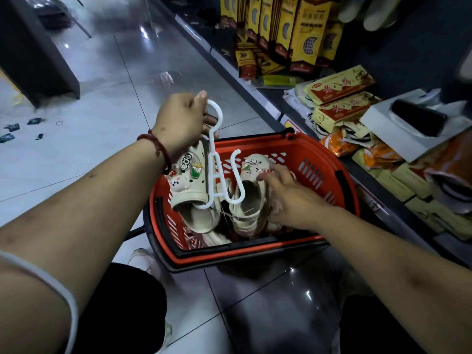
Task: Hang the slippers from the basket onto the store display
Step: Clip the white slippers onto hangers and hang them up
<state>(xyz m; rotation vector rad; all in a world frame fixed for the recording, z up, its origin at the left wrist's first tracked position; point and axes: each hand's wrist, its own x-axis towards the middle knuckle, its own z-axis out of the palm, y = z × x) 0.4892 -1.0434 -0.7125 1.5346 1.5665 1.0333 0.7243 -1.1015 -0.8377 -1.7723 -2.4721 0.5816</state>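
A red plastic basket (319,159) stands on the tiled floor beside the shelves. My left hand (178,123) grips the top hook of a white plastic hanger (214,154) above the basket. One cream slipper (191,192) with cartoon charms hangs on the hanger's left arm. My right hand (288,195) holds the second cream slipper (249,200) at its toe, with the hanger's right arm inside its opening. More pale footwear lies underneath, at the basket's bottom.
On the right runs a low display shelf (245,80) with yellow insole packs (306,34), stacked yellow boxes (342,98) and a white box (408,129). Pale slippers (378,14) hang at the top right. Small scraps (15,129) lie on the floor at left.
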